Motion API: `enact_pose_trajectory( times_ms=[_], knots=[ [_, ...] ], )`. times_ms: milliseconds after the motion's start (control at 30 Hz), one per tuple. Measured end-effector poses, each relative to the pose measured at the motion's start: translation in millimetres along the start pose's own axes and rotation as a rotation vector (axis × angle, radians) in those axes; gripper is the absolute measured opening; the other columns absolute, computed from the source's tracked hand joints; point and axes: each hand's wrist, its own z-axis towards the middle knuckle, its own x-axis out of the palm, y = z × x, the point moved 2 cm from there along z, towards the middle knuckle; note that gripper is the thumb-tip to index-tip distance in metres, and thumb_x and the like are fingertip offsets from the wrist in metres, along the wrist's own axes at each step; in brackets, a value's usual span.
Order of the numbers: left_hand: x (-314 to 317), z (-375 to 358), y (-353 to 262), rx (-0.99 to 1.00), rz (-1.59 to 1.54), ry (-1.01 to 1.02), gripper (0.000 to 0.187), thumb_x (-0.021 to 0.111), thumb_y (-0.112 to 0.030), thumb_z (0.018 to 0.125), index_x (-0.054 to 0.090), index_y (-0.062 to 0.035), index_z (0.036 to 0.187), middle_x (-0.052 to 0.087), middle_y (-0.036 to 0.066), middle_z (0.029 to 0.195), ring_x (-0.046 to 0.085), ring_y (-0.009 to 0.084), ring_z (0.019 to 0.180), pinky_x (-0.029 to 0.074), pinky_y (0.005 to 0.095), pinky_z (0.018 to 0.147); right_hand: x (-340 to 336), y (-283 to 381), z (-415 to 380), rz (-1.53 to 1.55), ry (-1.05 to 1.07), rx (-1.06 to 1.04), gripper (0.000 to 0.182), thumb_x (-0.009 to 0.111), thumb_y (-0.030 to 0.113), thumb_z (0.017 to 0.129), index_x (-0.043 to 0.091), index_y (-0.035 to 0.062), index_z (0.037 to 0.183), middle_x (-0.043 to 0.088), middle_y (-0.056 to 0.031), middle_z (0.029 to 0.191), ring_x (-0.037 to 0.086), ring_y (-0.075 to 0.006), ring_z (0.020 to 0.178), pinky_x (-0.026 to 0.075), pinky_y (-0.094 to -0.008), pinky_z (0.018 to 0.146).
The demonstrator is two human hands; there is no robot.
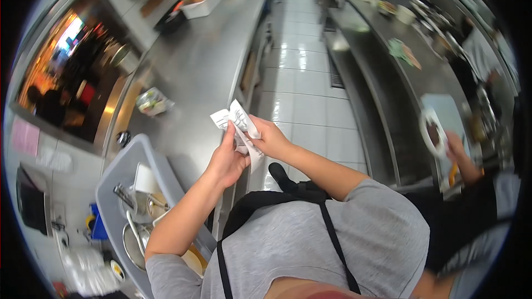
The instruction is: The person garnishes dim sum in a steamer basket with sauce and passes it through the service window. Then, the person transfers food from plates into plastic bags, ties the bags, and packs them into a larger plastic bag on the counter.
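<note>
Crumpled white paper slips with dark print are held between my two hands, in front of my body near the edge of the steel counter. My left hand pinches the slips from the left and below, its thumb pointing up along them. On the right side, my right hand has its fingers closed on the same paper. A loose end of paper hangs below the hands. Some fingertips are hidden behind the slips.
A grey tub with utensils and containers stands at the lower left. A plastic bag of food lies on the left counter. On the right, a co-worker's hand is beside a white plate. A tiled aisle runs between the counters.
</note>
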Motion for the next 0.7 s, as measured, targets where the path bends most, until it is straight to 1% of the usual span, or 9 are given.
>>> enact_pose_trajectory(
  times_ms=[67,133,233,333,400,433,500,600,700],
  knots=[
    [30,10,17,-0.123,-0.007,0.018,0.052,0.033,-0.047,0.089,0.032,-0.0075,0.122,0.043,0.011,0.115,0.046,0.0245,0.107,0.045,0.0415,0.083,-31,5,-30,-0.138,-0.05,0.005,0.037,0.056,0.003,0.072,0.049,0.0038,0.109,0.056,-0.015,0.095,0.055,-0.0319,0.089,0.045,-0.0337,0.076],
    [50,24,42,-0.164,0.053,0.068,0.045,0.034,-0.046,0.089,0.034,-0.0116,0.118,0.045,0.01,0.112,0.049,0.0235,0.103,0.047,0.0431,0.078,-55,12,-59,-0.366,-0.075,-0.002,0.039,0.056,0.001,0.068,0.05,0.0042,0.106,0.056,-0.0142,0.094,0.053,-0.0322,0.089,0.044,-0.036,0.076],
    [85,42,79,-0.259,0.066,0.162,0.039,0.033,-0.04,0.091,0.035,-0.011,0.117,0.047,0.009,0.11,0.051,0.0221,0.099,0.048,0.0414,0.078,-92,28,-101,-0.486,-0.197,0.163,0.034,0.055,-0.001,0.068,0.052,0.0064,0.1,0.051,-0.011,0.095,0.052,-0.0303,0.087,0.043,-0.0371,0.074],
    [128,47,113,-0.158,0.19,0.216,0.033,0.037,-0.03,0.09,0.034,-0.0095,0.117,0.046,0.009,0.11,0.052,0.0215,0.098,0.048,0.04,0.077,-129,45,-140,-0.552,-0.221,0.275,0.029,0.056,0.002,0.069,0.052,0.0086,0.096,0.047,-0.0091,0.097,0.049,-0.0282,0.088,0.043,-0.0373,0.074],
    [148,50,140,-0.14,0.243,0.251,0.032,0.035,-0.027,0.09,0.036,-0.0091,0.116,0.047,0.009,0.108,0.052,0.0217,0.097,0.048,0.0393,0.077,-140,45,-169,-0.69,-0.309,0.171,0.02,0.056,0.005,0.069,0.053,0.0054,0.089,0.045,-0.0113,0.097,0.047,-0.0298,0.09,0.042,-0.038,0.075],
    [154,48,156,-0.101,0.275,0.257,0.03,0.033,-0.025,0.09,0.037,-0.0088,0.115,0.048,0.01,0.107,0.052,0.022,0.096,0.047,0.0387,0.077,-142,42,-184,-0.697,-0.351,0.212,0.02,0.056,0.005,0.069,0.053,0.0054,0.089,0.045,-0.0113,0.097,0.047,-0.0298,0.09,0.042,-0.038,0.075],
    [160,49,179,-0.212,0.273,0.237,0.03,0.03,-0.025,0.09,0.039,-0.0077,0.113,0.049,0.011,0.105,0.053,0.0229,0.095,0.047,0.039,0.078,-144,37,-211,-0.626,-0.41,0.266,0.023,0.058,0.007,0.072,0.051,0.0049,0.094,0.045,-0.0102,0.101,0.046,-0.0302,0.094,0.04,-0.0371,0.081],
    [162,59,199,-0.315,0.177,0.19,0.034,0.023,-0.025,0.092,0.043,-0.0041,0.11,0.052,0.013,0.101,0.054,0.0255,0.092,0.047,0.0407,0.077,-139,42,-249,-0.44,-0.472,0.082,0.036,0.057,0.017,0.078,0.046,0.0055,0.109,0.04,-0.0154,0.116,0.039,-0.0326,0.109,0.034,-0.0396,0.091],
    [153,53,231,-0.479,0.221,0.149,0.032,0.026,-0.024,0.092,0.043,-0.0042,0.111,0.052,0.013,0.1,0.055,0.0238,0.09,0.048,0.0382,0.073,-145,60,-289,-0.469,-0.369,0.189,0.053,0.061,0.027,0.076,0.04,0.0111,0.123,0.028,-0.0175,0.13,0.025,-0.0344,0.123,0.027,-0.0418,0.099]
  ],
)
